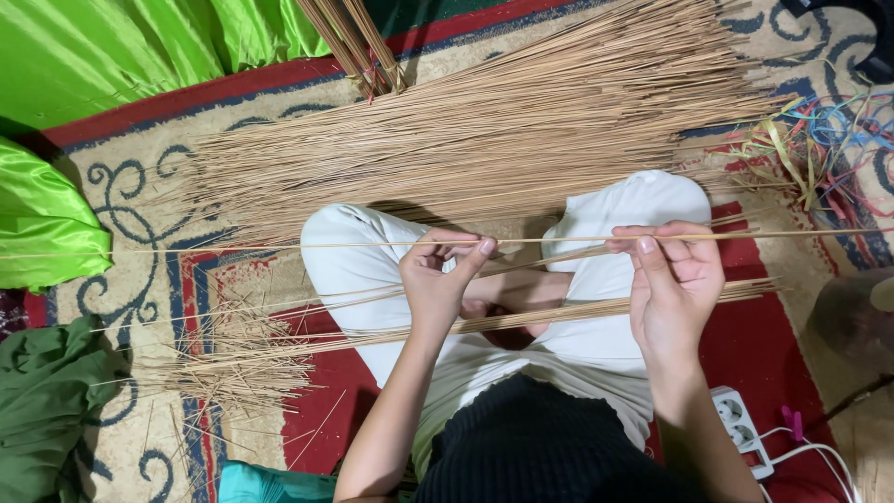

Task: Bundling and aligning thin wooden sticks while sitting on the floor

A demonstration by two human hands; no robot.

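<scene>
Head view, person seated cross-legged on a patterned carpet (140,186). Left hand (436,279): fingers curled, thumb and forefinger pinched on a single thin stick (559,239). Right hand (672,279): likewise pinched on the same stick, fingertips closed around it, other fingers loosely bent. The stick runs level across the frame above the knees, overshooting both hands; its left end reaches the frame's left edge, its right end nears the right edge.

Across the lap, under the hands: a small bundle of sticks (577,310), lying on the white trousers (596,354), its left end fanning out onto the carpet.

Beyond the knees: a large loose pile of sticks (484,140), spread wide, its near edge just beyond the held stick. A tied bundle (358,42) stands at the pile's far edge.

Edges: green cloth (47,224) at left, coloured plastic strips (829,140) at right, white power strip (740,424) beside the right forearm. Open carpet shows lower left, between the fanned ends and the dark green fabric (42,410).
</scene>
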